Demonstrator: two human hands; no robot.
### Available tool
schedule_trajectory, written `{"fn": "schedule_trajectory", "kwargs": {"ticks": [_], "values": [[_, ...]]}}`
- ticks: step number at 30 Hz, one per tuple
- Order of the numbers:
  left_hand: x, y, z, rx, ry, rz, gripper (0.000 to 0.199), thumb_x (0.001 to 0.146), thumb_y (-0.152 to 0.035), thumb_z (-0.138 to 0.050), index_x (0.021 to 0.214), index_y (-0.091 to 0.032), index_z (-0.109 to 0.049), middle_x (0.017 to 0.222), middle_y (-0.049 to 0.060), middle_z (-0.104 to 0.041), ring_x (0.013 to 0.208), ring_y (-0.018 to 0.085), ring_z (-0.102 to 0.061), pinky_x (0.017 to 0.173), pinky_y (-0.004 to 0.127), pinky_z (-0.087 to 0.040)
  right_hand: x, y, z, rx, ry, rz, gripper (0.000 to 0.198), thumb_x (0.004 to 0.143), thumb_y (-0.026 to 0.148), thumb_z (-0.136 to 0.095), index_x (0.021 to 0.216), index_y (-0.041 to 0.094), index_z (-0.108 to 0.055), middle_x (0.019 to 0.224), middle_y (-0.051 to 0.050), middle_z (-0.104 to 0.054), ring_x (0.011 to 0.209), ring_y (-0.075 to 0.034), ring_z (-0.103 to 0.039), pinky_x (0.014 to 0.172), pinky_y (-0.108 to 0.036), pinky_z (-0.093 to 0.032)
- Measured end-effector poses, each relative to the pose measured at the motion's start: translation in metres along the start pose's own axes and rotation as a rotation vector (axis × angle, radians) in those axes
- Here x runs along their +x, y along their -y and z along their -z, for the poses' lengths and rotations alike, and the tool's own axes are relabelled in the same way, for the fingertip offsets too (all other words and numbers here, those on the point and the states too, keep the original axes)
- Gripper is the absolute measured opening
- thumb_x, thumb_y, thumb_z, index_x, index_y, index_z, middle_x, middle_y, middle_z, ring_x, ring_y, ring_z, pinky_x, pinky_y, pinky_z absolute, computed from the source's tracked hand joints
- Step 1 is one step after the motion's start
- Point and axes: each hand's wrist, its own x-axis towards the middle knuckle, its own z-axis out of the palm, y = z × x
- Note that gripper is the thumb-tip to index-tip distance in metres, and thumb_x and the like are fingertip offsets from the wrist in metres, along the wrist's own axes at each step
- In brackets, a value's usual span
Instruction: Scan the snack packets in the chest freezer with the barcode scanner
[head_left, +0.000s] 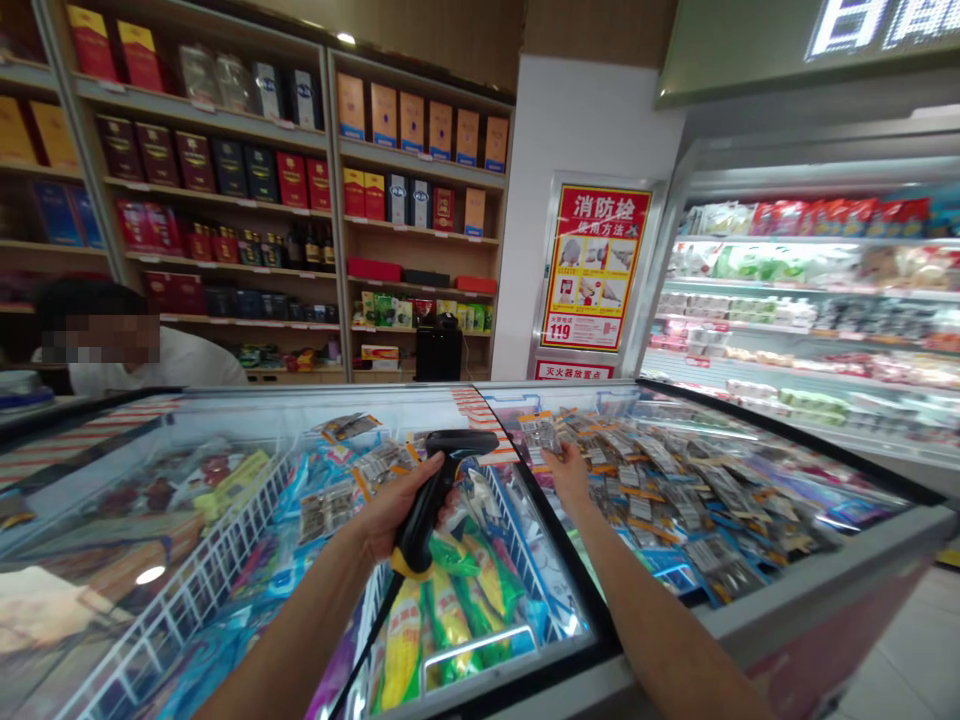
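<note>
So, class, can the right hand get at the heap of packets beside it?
Probably yes: nothing visible stands between the right hand and the heap of packets, though that hand already holds a packet.

We have open air above the far edge of the right freezer (pixel 825 578); heaped packets (pixel 652 472) block its middle.

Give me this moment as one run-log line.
left hand: gripping handheld barcode scanner | right hand: holding small orange-edged packet | nearby: spread packets, corn-patterned packs
</note>
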Motion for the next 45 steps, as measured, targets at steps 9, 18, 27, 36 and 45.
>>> {"fn": "schedule_trajectory", "kwargs": {"ticks": [9,18,27,36,45], "values": [[0.004,0.004,0.001,0.049,-0.05,-0.031,0.032,0.073,-0.042,-0.052,0.08,-0.012,-0.056,0.055,0.002,-0.057,0.043,0.008,-0.05,0.04,0.017,-0.038,-0.004,0.007,-0.001,0.039,-0.02,-0.023,0.03,0.056,0.033,-0.057,0.08,0.015,-0.051,0.077,-0.006,-0.062,0.073,-0.019,-0.057,0.071,-0.033,-0.042],[-0.005,0.001,0.011,0.145,-0.246,-0.136,0.033,0.07,-0.046,-0.053,0.069,-0.013,-0.054,0.053,0.002,-0.058,0.041,0.008,-0.05,0.04,0.018,-0.039,0.012,0.011,0.039,-0.4,-0.232,-0.014,0.038,0.06,0.029,-0.054,0.093,0.011,-0.054,0.088,-0.012,-0.062,0.079,-0.023,-0.057,0.073,-0.034,-0.041],[-0.027,-0.002,0.026,0.207,-0.363,-0.154,0.033,0.07,-0.044,-0.054,0.064,-0.012,-0.055,0.052,0.003,-0.059,0.042,0.008,-0.051,0.041,0.018,-0.041,0.0,0.024,0.052,-0.883,-0.094,-0.011,0.045,0.072,0.026,-0.049,0.115,0.013,-0.047,0.096,-0.012,-0.061,0.088,-0.023,-0.057,0.074,-0.031,-0.04],[-0.054,-0.004,0.051,0.238,-0.456,-0.201,0.034,0.065,-0.045,-0.059,0.069,-0.012,-0.056,0.052,0.002,-0.059,0.042,0.008,-0.052,0.041,0.018,-0.041,-0.004,0.026,0.057,-1.115,0.0,0.102,0.031,0.075,0.024,-0.048,0.1,0.008,-0.058,0.098,-0.016,-0.057,0.096,-0.024,-0.053,0.079,-0.03,-0.038],[-0.073,-0.004,0.058,0.182,-0.517,-0.204,0.032,0.068,-0.043,-0.057,0.064,-0.011,-0.056,0.051,0.003,-0.059,0.041,0.009,-0.051,0.04,0.018,-0.041,-0.063,0.07,-0.019,-0.976,0.38,0.275,0.039,0.081,0.041,-0.036,0.075,0.016,-0.066,0.077,-0.009,-0.065,0.077,-0.02,-0.059,0.067,-0.026,-0.039]]}}
